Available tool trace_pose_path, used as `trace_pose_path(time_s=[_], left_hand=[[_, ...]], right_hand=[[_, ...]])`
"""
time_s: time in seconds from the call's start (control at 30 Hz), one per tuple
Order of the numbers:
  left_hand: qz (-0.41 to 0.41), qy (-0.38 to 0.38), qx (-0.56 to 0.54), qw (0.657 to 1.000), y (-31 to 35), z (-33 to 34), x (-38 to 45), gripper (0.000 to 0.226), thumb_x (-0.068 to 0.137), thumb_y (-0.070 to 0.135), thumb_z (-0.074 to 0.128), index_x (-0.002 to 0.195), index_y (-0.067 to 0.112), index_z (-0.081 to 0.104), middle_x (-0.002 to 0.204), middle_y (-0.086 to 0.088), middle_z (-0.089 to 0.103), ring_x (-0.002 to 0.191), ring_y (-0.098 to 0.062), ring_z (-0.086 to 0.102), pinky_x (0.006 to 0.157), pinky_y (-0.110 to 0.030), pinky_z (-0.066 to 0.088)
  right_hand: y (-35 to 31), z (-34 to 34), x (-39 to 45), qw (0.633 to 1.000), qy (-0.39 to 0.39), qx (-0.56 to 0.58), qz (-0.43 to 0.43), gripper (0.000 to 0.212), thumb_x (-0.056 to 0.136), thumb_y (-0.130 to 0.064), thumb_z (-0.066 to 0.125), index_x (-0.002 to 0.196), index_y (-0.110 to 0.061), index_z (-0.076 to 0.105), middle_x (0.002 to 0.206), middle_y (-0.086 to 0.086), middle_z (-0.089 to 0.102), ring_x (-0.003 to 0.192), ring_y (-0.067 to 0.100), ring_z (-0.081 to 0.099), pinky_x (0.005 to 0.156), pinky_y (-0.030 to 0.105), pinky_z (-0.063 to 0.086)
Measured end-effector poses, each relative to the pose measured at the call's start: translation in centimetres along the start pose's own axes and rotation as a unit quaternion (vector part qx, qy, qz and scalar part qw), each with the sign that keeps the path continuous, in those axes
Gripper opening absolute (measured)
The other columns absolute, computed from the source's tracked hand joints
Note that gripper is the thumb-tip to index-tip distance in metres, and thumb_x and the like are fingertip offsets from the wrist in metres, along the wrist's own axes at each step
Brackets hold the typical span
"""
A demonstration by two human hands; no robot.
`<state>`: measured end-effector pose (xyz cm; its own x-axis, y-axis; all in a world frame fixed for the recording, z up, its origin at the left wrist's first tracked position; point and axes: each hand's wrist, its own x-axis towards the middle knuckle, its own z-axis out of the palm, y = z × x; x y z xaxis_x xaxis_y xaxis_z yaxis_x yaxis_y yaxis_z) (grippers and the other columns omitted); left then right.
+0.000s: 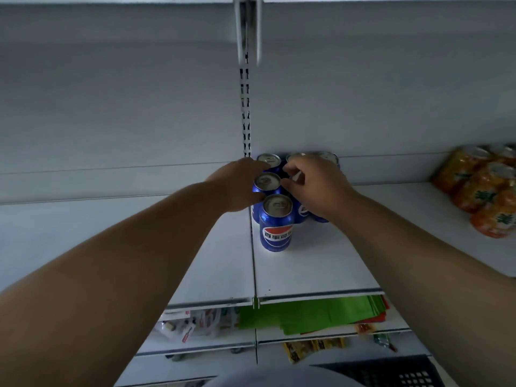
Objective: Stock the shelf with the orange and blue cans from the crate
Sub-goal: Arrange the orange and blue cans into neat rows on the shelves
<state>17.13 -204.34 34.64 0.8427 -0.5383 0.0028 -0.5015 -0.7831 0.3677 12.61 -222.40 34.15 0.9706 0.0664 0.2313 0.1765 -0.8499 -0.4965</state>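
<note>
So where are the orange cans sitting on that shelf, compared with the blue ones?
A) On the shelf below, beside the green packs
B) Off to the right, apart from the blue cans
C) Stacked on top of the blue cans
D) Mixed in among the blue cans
B: the orange cans cluster at the shelf's far right, with bare shelf between them and the blue cans in the middle.

The glossy blue metal cans (276, 227) at the frame's centre are showing dull brushed silver lids. The smooth, matt white shelf (315, 263) beneath them is looking like painted metal. At the right edge, shiny orange cans (480, 191) are gleaming. Lower down, flat matt green sheets (315, 314) are looking like paper, and a black perforated plastic crate (391, 372) is appearing matt.
</note>
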Motion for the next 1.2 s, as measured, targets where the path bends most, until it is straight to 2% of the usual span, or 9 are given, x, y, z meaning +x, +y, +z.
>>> trace_pose_path(time_s=[0.1, 0.27, 0.37, 0.47, 0.63, 0.77, 0.9, 1.03, 1.2], left_hand=[[0.008, -0.019, 0.029, 0.999, 0.1, 0.0, 0.9, 0.030, 0.085, 0.027, 0.072, 0.112, 0.015, 0.066, 0.101, -0.005, 0.066, 0.092, -0.024, 0.063, 0.080, -0.039, 0.055], [-0.014, -0.019, -0.002, 1.000, -1.2, -0.6, 1.2, 0.029, 0.077, 0.021, 0.082, 0.101, 0.015, 0.067, 0.092, 0.001, 0.064, 0.085, -0.018, 0.062, 0.067, -0.024, 0.046], [-0.022, 0.028, -0.008, 0.999, -1.9, -2.5, 0.1, 0.036, 0.074, 0.017, 0.084, 0.105, 0.016, 0.066, 0.095, 0.001, 0.061, 0.085, -0.017, 0.059, 0.070, -0.027, 0.049], [-0.023, 0.064, -0.003, 0.998, -2.3, -4.7, -0.9, 0.044, 0.073, 0.015, 0.084, 0.112, 0.015, 0.065, 0.096, 0.005, 0.058, 0.088, -0.014, 0.058, 0.068, -0.021, 0.045], [-0.013, 0.071, 0.001, 0.997, -1.3, -6.8, -2.0, 0.047, 0.077, 0.016, 0.082, 0.119, 0.018, 0.062, 0.102, 0.006, 0.057, 0.094, -0.013, 0.057, 0.076, -0.022, 0.045], [-0.011, 0.081, -0.035, 0.996, -0.6, -7.0, -2.7, 0.049, 0.079, 0.012, 0.079, 0.124, 0.019, 0.060, 0.106, 0.008, 0.056, 0.096, -0.011, 0.056, 0.076, -0.015, 0.043], [-0.002, 0.086, -0.040, 0.996, 0.2, -6.6, -2.5, 0.044, 0.083, 0.016, 0.076, 0.125, 0.015, 0.061, 0.110, 0.003, 0.059, 0.102, -0.016, 0.058, 0.085, -0.025, 0.047], [-0.011, 0.096, -0.012, 0.995, 0.2, -6.0, -0.8, 0.037, 0.087, 0.031, 0.070, 0.121, 0.017, 0.065, 0.108, -0.001, 0.067, 0.096, -0.017, 0.060, 0.069, -0.015, 0.039], [0.009, 0.072, 0.017, 0.997, 0.2, -5.4, 0.8, 0.032, 0.090, 0.029, 0.068, 0.119, 0.015, 0.067, 0.103, -0.004, 0.068, 0.091, -0.018, 0.059, 0.069, -0.013, 0.039]], right_hand=[[0.6, 0.1, 0.1, 1.000, 0.006, 0.013, 0.022, 0.027, 0.090, -0.031, 0.064, 0.115, -0.020, 0.065, 0.100, -0.004, 0.068, 0.086, 0.013, 0.061, 0.065, 0.024, 0.037], [0.9, 0.1, 0.0, 0.999, 0.014, 0.038, 0.026, 0.030, 0.092, -0.031, 0.063, 0.120, -0.020, 0.064, 0.107, -0.004, 0.069, 0.089, 0.009, 0.060, 0.077, 0.025, 0.045], [0.8, 0.2, 0.2, 0.998, 0.019, 0.058, 0.013, 0.032, 0.091, -0.030, 0.066, 0.120, -0.019, 0.064, 0.107, -0.004, 0.069, 0.089, 0.007, 0.059, 0.076, 0.019, 0.043], [0.1, 0.5, 0.5, 0.997, 0.006, 0.083, -0.007, 0.037, 0.086, -0.031, 0.071, 0.120, -0.019, 0.062, 0.107, -0.006, 0.065, 0.094, 0.008, 0.060, 0.074, 0.012, 0.041], [-1.8, 0.9, 2.1, 0.992, -0.061, 0.101, -0.049, 0.067, 0.079, -0.042, 0.076, 0.136, -0.024, 0.047, 0.124, -0.009, 0.060, 0.108, 0.009, 0.056, 0.095, 0.028, 0.044], [-2.5, 1.2, 2.7, 0.989, -0.083, 0.097, -0.071, 0.058, 0.078, -0.039, 0.077, 0.128, -0.025, 0.050, 0.106, -0.015, 0.059, 0.097, 0.007, 0.056, 0.091, 0.024, 0.042], [-2.3, 2.0, 2.7, 0.996, -0.014, 0.084, -0.040, 0.060, 0.070, -0.049, 0.081, 0.117, -0.023, 0.054, 0.100, -0.013, 0.063, 0.091, 0.009, 0.059, 0.084, 0.025, 0.047], [-2.4, 2.9, 2.5, 0.997, 0.056, 0.059, -0.002, 0.060, 0.067, -0.053, 0.080, 0.110, -0.020, 0.055, 0.096, -0.007, 0.065, 0.085, 0.012, 0.061, 0.079, 0.027, 0.048], [-1.4, 2.3, 1.9, 0.997, 0.029, 0.066, 0.011, 0.059, 0.070, -0.052, 0.080, 0.113, -0.020, 0.055, 0.100, -0.007, 0.065, 0.089, 0.012, 0.060, 0.079, 0.024, 0.045]])
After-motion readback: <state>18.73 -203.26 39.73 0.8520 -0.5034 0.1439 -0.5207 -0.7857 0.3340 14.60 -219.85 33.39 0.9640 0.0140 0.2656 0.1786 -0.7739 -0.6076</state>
